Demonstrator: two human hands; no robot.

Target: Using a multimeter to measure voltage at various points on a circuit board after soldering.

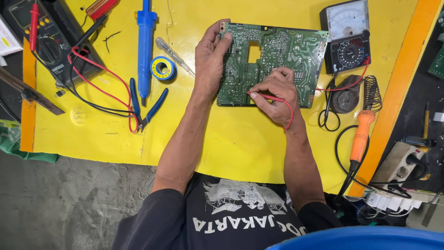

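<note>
— Pressing a red probe to the solder side, is that where things stand?

— Yes. The right hand pinches the probe, tip on the lower middle of the green circuit board. The left hand has its grip closed on the board's left edge, tilting it up near the table's far edge.

— What's left?

— Likely most of the checking. The analog meter sits just right of the board; the orange soldering iron lies untouched near the right edge.

Green circuit board flat; red probe atop
</note>
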